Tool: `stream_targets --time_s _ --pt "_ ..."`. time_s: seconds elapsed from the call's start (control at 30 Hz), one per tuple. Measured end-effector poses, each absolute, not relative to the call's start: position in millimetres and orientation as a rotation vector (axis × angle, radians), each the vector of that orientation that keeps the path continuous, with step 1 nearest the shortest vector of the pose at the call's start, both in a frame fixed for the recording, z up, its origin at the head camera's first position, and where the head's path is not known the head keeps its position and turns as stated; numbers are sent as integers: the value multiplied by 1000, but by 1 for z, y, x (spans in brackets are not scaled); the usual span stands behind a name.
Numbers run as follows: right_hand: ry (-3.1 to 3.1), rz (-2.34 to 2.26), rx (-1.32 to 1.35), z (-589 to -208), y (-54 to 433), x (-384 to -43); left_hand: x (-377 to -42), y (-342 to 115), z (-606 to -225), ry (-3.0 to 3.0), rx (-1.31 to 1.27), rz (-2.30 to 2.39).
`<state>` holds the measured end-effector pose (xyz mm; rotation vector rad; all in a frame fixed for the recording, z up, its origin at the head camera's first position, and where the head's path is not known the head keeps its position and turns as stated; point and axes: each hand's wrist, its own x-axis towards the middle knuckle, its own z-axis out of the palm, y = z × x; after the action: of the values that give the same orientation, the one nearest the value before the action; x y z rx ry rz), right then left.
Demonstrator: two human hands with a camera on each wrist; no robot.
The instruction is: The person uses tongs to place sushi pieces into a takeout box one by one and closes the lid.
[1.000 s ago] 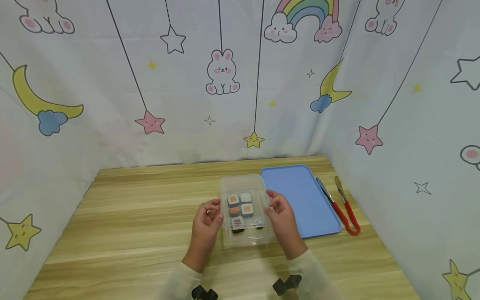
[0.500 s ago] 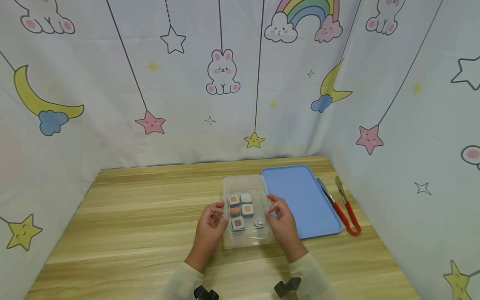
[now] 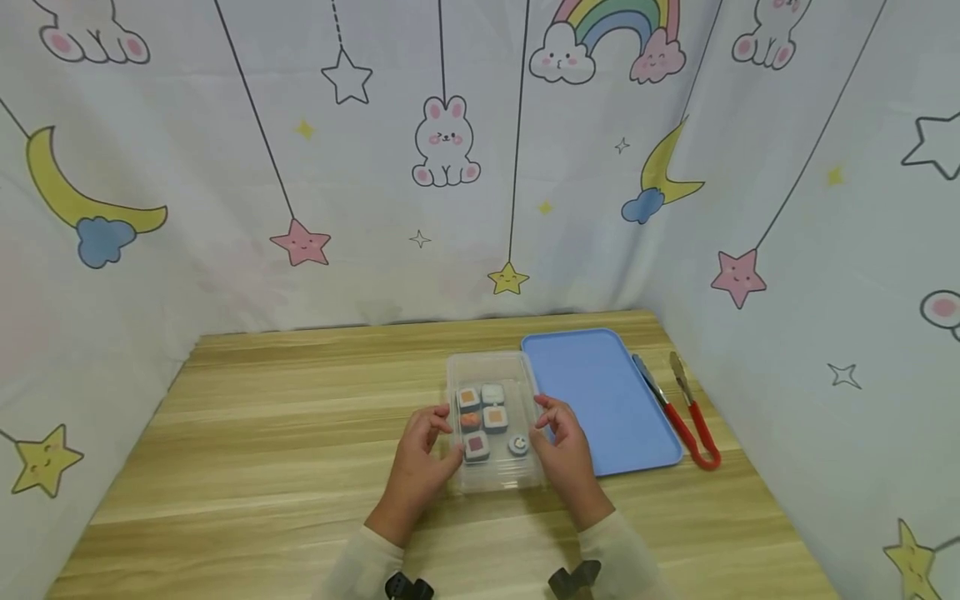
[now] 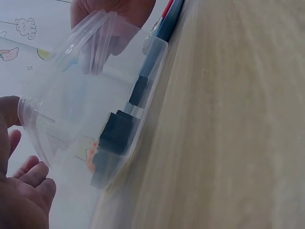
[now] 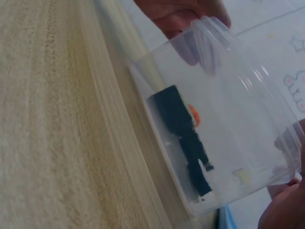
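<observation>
A clear plastic box [image 5: 228, 157] stands on the wooden table, its clear lid [image 3: 487, 365] lying over the top. Several toy sushi pieces [image 3: 495, 418] show through it: squarish rolls, one orange-topped, and a small round one at the front right. My left hand [image 3: 420, 462] grips the lid's left edge, thumb near the front corner and fingers along the side. On the opposite edge my right hand [image 3: 564, 450] holds the lid between thumb and fingers. The left wrist view shows the left thumb [image 4: 8, 109] at the layered rim.
A blue tray [image 3: 592, 392] lies right behind my right hand, beside the box. Right of it rest tongs [image 3: 693, 429] with red handles and metal arms. Printed fabric walls [image 3: 375, 183] close off the back and sides of the table [image 3: 300, 433].
The lid, tilted with its front edge across the sushi pieces, has come down level on the box. Both hands have moved slightly forward and down, and the left thumb has shifted right.
</observation>
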<state>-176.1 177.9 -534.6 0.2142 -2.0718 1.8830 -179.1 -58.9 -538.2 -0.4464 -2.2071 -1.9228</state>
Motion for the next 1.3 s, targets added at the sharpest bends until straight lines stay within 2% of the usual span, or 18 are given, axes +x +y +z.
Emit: stream_targets --time_s 0.47,0.77,1.07,1.3 --pt "-2531 1422 329 -534 179 -170 -182 -63 -531 -2381 -486 -1711" --pt "-2564 1358 407 -521 189 -172 -184 -63 -519 -2480 -571 -1527" --pt "-2828 914 530 -475 187 -208 -212 -45 -490 -2644 -676 -1160" --pt "-3098 310 689 -485 165 -232 -238 -28 -496 -2907 -776 -806"
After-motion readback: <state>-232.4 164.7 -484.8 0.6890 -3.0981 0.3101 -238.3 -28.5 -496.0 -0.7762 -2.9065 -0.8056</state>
